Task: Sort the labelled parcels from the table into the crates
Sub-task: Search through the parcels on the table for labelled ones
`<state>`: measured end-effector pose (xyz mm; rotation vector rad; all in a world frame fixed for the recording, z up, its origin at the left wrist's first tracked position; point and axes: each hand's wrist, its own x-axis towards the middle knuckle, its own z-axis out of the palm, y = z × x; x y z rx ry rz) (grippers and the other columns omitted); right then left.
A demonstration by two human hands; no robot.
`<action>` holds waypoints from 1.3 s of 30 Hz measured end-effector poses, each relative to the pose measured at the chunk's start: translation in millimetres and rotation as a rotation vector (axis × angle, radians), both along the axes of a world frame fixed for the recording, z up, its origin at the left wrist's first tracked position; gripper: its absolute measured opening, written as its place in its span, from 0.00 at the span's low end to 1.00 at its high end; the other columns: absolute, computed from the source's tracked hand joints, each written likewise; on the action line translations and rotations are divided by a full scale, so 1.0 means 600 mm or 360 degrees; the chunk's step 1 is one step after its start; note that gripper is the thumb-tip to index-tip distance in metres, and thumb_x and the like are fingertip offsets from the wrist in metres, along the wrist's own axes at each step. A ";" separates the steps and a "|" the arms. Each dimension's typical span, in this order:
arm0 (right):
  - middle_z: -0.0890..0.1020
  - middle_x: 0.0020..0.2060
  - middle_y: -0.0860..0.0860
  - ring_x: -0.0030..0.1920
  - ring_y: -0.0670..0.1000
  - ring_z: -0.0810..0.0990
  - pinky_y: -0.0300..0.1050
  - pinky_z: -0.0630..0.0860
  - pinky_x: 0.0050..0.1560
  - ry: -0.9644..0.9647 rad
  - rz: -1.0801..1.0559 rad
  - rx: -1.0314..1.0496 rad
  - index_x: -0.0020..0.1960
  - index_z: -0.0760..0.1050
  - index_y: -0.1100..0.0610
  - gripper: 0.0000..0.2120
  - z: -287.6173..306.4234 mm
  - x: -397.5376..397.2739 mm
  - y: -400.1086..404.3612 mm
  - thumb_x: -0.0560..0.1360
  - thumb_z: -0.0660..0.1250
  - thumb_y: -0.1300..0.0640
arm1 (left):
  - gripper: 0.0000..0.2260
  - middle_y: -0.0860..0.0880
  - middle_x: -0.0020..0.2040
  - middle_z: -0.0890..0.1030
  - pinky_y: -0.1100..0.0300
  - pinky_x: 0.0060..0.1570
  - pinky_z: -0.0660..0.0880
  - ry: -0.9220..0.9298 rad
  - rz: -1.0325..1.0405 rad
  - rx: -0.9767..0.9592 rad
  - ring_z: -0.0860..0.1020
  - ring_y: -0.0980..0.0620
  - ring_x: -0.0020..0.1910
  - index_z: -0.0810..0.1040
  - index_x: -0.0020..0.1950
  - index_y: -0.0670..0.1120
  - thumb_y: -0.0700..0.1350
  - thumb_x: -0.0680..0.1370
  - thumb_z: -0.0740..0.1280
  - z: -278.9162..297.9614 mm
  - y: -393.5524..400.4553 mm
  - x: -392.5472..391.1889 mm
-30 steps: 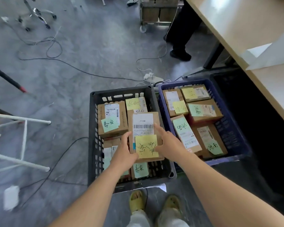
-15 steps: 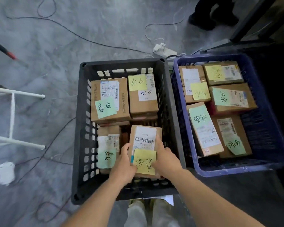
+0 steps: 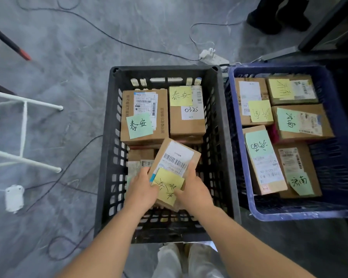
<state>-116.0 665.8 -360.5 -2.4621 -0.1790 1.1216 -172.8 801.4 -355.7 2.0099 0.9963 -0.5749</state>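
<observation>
Cardboard parcel — gripped by both hands — over black crate.

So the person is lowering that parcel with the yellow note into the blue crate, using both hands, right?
Not quite. The head view shows both hands, left hand and right hand, holding the parcel over the black crate, not the blue crate beside it.

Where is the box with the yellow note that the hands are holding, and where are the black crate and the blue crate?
Held box [image 3: 176, 157]: head view, on its white barcode label.
Black crate [image 3: 165, 69]: head view, on its far rim.
Blue crate [image 3: 301, 212]: head view, on its near rim.
</observation>
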 end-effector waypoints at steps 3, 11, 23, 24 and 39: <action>0.79 0.56 0.53 0.52 0.54 0.80 0.54 0.80 0.50 0.0056 -0.0111 0.0075 0.76 0.40 0.52 0.39 -0.005 -0.013 0.036 0.77 0.65 0.54 | 0.27 0.48 0.71 0.66 0.52 0.61 0.69 0.0082 -0.0191 0.0191 0.64 0.47 0.68 0.59 0.76 0.55 0.40 0.79 0.60 0.005 0.040 0.004; 0.63 0.67 0.57 0.66 0.56 0.66 0.50 0.75 0.59 -0.0377 0.0237 -0.0259 0.67 0.63 0.55 0.21 -0.008 0.006 0.050 0.78 0.63 0.48 | 0.30 0.44 0.72 0.60 0.56 0.38 0.74 0.0197 0.0072 0.0415 0.75 0.48 0.54 0.48 0.78 0.54 0.51 0.80 0.60 -0.005 0.050 -0.018; 0.68 0.57 0.53 0.58 0.53 0.67 0.43 0.71 0.43 -0.0277 0.0220 -0.0437 0.65 0.61 0.52 0.19 0.029 0.019 -0.008 0.76 0.62 0.55 | 0.17 0.46 0.61 0.76 0.64 0.32 0.74 -0.0123 0.0527 0.0085 0.78 0.50 0.52 0.65 0.65 0.47 0.40 0.78 0.65 -0.010 0.005 -0.023; 0.68 0.56 0.53 0.58 0.54 0.68 0.42 0.70 0.43 -0.0287 0.0165 -0.0482 0.66 0.60 0.51 0.20 0.034 0.014 -0.017 0.77 0.62 0.54 | 0.16 0.48 0.61 0.76 0.63 0.35 0.76 -0.0172 0.0467 0.0057 0.77 0.52 0.53 0.67 0.65 0.48 0.39 0.78 0.64 -0.014 -0.001 -0.017; 0.58 0.70 0.67 0.67 0.63 0.65 0.54 0.74 0.60 -0.0110 0.0354 -0.0691 0.78 0.44 0.54 0.34 -0.053 0.102 0.003 0.78 0.57 0.65 | 0.30 0.47 0.67 0.74 0.61 0.50 0.73 -0.0108 -0.0009 0.0006 0.75 0.48 0.59 0.56 0.78 0.54 0.34 0.79 0.60 -0.104 0.025 0.087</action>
